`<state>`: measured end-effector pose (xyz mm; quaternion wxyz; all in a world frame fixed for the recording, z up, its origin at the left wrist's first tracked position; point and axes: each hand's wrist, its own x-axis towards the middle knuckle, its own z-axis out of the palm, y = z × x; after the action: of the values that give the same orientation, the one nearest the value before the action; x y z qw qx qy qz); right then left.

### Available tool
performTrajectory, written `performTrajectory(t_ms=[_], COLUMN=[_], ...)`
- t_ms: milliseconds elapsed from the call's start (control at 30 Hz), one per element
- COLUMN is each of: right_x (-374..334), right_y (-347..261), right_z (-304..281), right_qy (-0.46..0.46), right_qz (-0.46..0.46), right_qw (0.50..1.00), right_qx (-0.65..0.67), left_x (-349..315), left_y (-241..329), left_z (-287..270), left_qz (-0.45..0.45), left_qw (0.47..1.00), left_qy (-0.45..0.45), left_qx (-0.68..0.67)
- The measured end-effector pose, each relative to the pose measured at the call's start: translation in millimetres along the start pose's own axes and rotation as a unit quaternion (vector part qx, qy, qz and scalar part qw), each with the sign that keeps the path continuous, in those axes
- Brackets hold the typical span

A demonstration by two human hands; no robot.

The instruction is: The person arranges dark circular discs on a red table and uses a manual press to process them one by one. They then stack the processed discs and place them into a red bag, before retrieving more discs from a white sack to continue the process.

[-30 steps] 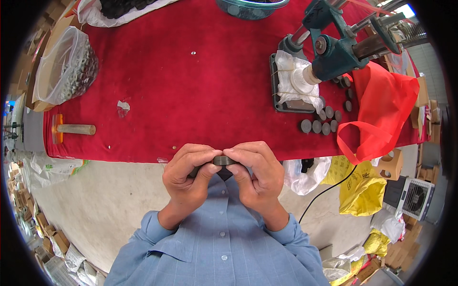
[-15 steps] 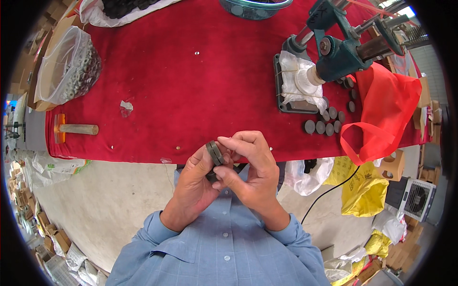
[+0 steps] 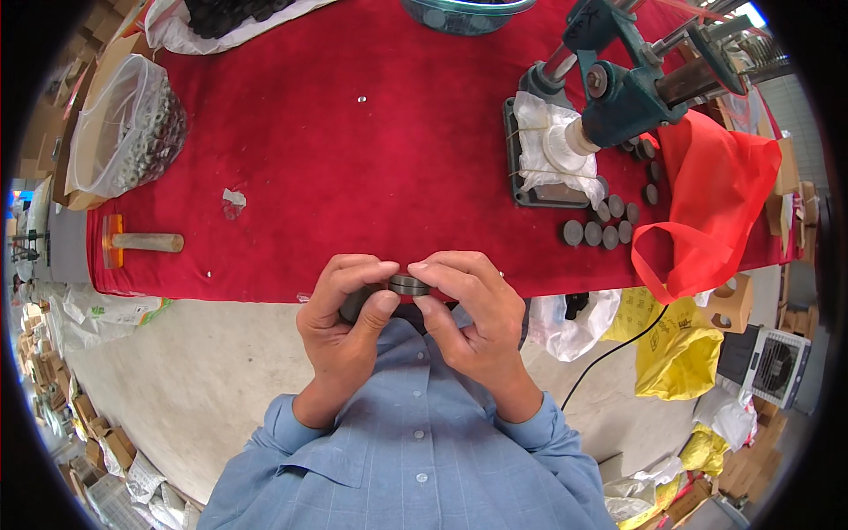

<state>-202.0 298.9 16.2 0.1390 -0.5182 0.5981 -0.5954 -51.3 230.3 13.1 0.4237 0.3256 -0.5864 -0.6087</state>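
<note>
Between my two hands, at the front edge of the red-covered table [image 3: 336, 194], is a small dark grey round disc [image 3: 408, 285] with a groove around its rim. It lies level, edge toward me. My left hand [image 3: 340, 340] pinches its left side between thumb and fingers, and my right hand [image 3: 481, 322] pinches the right side. Another dark piece [image 3: 353, 305] is tucked inside my left fingers, mostly hidden. Several similar dark discs [image 3: 593, 235] lie on the cloth to the right, beside a green hand press [image 3: 627, 110] with a white-wrapped base.
A red bag [image 3: 711, 212] lies right of the press. On the left are a clear bag of metal parts [image 3: 132, 132] and a wooden-handled mallet [image 3: 148, 241]. A basin [image 3: 468, 16] and a white sack of black pieces [image 3: 177, 31] sit at the back. Yellow bags [image 3: 676, 362] stand below.
The disc has turned from a tilted, near-upright position to level. My left hand has shifted left and its fingers now curl over the disc's left side.
</note>
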Motion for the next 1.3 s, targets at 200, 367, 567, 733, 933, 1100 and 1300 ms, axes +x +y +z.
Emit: performTrajectory(t_ms=[200, 367, 567, 733, 933, 1100, 1300], right_x=[3, -1, -8, -17, -17, -14, -10], right_y=[-1, -6, 3, 14, 8, 10, 4], right_z=[-5, 1, 2, 3, 0, -4, -5], right_qy=[-0.003, 0.024, 0.019, -0.004, 0.049, -0.043, -0.081], right_qz=[-0.060, -0.054, -0.027, 0.033, 0.234, 0.147, 0.128], right_qw=[0.998, 0.998, 0.999, 0.989, 0.860, 0.982, 0.988], right_qx=[-0.006, 0.002, 0.026, 0.143, 0.451, 0.110, 0.022], left_x=[4, -2, 3, 7, 8, 11, 7], left_y=[6, 1, -1, 1, 3, 6, 9], left_z=[-3, 2, 6, 0, -6, -4, -2], left_qz=[0.111, 0.095, 0.089, 0.083, -0.243, -0.280, -0.194], left_qw=[0.990, 0.993, 0.993, 0.990, 0.902, 0.897, 0.958], left_qy=[-0.029, -0.039, -0.050, -0.084, -0.108, -0.104, -0.150], left_qx=[0.087, 0.056, 0.063, 0.071, -0.339, -0.326, -0.146])
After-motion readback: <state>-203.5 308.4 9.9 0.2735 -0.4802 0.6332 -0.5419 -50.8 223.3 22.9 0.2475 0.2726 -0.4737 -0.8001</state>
